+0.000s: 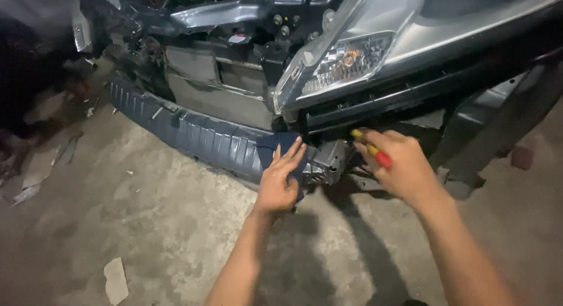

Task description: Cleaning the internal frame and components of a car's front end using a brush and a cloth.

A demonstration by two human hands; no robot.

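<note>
Fingers of the left hand [280,180] lie flat and spread a little, pressed against the ribbed dark-blue bumper beam [193,136] that runs along the low front of a stripped car. The palm sits at the beam's right end, just beside a grey bracket [329,160] that hangs under the headlight [343,62].

The right hand [402,165] is closed around a screwdriver [370,149] with a yellow and red handle. The handle runs across the fingers, its yellow end pointing up and left towards the dark gap below the headlight. The tool's tip is hidden, so whether it touches the car cannot be told. This hand is to the right of the bracket, near the left hand but not touching it.

Both forearms reach in from the bottom edge over a concrete floor [146,224], where scraps of paper [115,279] lie well apart from the hands.
</note>
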